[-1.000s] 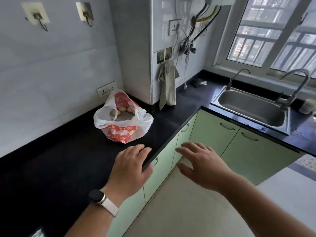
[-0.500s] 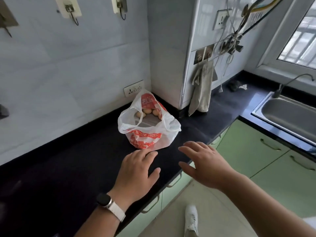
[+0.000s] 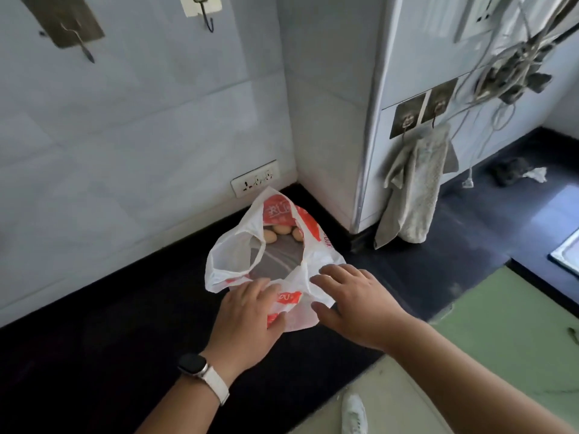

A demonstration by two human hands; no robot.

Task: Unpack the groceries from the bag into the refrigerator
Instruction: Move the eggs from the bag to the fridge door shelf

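Bag (image 3: 228,264): spread the mouth gently by both handles, as the eggs (image 3: 272,236) inside are brittle and round. Left hand (image 3: 250,321) and right hand (image 3: 354,300) lie flat on its near edge, fingers straight, gripping nothing. Thin, crinkly plastic, it sits on the black countertop (image 3: 109,324) by the wall corner.

Both hands have been brought forward to the bag (image 3: 232,261). The left hand (image 3: 247,317), a second ago held over the bare bench (image 3: 109,339) short of the bag, is now laid flat on the bag's near side. The right hand (image 3: 351,303), earlier held out past the bench edge above the cabinets (image 3: 517,324), is now spread on the bag's near right corner. The bag is now seen from closer, and the window has been lost from view.
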